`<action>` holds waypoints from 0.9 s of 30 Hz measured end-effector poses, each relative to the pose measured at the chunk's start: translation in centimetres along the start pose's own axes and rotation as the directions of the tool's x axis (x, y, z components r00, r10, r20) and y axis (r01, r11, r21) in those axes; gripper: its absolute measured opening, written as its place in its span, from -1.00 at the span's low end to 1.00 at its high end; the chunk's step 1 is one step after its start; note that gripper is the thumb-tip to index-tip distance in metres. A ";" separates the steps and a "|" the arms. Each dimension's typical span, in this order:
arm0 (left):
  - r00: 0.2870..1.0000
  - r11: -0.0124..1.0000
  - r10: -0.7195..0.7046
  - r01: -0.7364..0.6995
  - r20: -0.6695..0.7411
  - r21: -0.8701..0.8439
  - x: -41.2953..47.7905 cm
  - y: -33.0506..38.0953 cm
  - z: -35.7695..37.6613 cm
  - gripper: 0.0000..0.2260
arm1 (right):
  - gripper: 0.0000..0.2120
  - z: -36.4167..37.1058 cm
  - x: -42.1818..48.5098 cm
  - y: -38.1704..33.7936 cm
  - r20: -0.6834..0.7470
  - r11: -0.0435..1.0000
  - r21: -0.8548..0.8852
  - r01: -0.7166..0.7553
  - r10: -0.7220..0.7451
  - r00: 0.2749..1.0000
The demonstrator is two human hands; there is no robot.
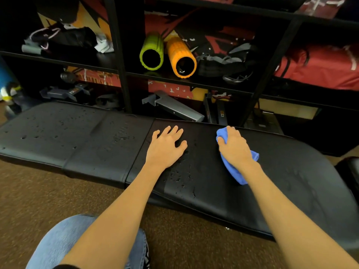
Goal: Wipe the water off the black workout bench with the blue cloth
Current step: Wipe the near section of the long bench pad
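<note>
Blue cloth (236,173) in right hand (233,147), bench (291,171) embossing (121,133) possibly lettering, unreadable

The black workout bench (97,144) runs across the view on brown carpet (48,200), in front of a black shelf unit (118,55). The left grip (165,148) rests flat on the middle of the padding, fingers spread and straight. The right grip (234,148), nearer the bench's far edge, holds the bunched blue cloth (235,173) against the padding; cloth shows past the fingertips and beneath the wrist. Water droplets (178,174) bead between the two arms toward the near edge, and more dot the left end. A green foam roller (151,53) and an orange foam roller (181,59) lie touching on a shelf.
</note>
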State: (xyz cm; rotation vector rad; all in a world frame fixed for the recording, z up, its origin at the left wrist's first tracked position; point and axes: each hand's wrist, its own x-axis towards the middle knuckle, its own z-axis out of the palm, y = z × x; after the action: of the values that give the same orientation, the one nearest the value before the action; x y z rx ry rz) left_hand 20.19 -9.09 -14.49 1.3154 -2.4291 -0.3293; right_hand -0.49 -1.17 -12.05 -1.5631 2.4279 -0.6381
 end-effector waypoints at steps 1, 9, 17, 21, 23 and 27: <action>1.000 1.000 -0.001 0.001 0.001 -0.004 0.0 -0.1 0.0 -0.53 | -0.56 0.4 0.2 -1.1 -0.027 0.999 -0.039 -0.006 0.005 1.000; 1.000 1.000 -0.004 0.004 0.002 -0.012 0.0 -0.4 0.3 -0.53 | -0.55 2.7 -5.4 -6.1 0.013 0.965 -0.054 0.256 -0.256 0.967; 0.999 0.998 0.022 -0.019 0.048 -0.062 0.0 0.2 -0.6 -0.55 | -0.49 -0.6 -9.2 0.4 0.099 0.961 -0.010 0.277 -0.275 0.956; 0.998 0.999 0.016 -0.013 0.055 -0.051 -1.4 1.1 -0.8 -0.60 | -0.56 -0.4 -7.3 0.0 -0.004 0.988 -0.054 0.146 -0.146 0.989; 0.998 0.999 0.030 -0.028 0.051 -0.033 -2.5 1.7 -0.7 -0.60 | -0.56 0.5 -6.9 -1.8 -0.044 0.985 -0.127 0.117 -0.124 0.991; 1.000 1.000 0.005 -0.005 0.027 -0.019 -4.6 2.2 -0.3 -0.60 | -0.52 2.6 -9.1 -5.5 -0.008 0.967 -0.080 0.243 -0.244 0.970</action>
State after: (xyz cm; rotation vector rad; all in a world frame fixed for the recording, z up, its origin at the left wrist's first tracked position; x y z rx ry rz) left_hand 20.94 -4.03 -14.36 1.3047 -2.4446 -0.3701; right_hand 8.96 4.42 -12.57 -1.9153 2.3187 -0.6037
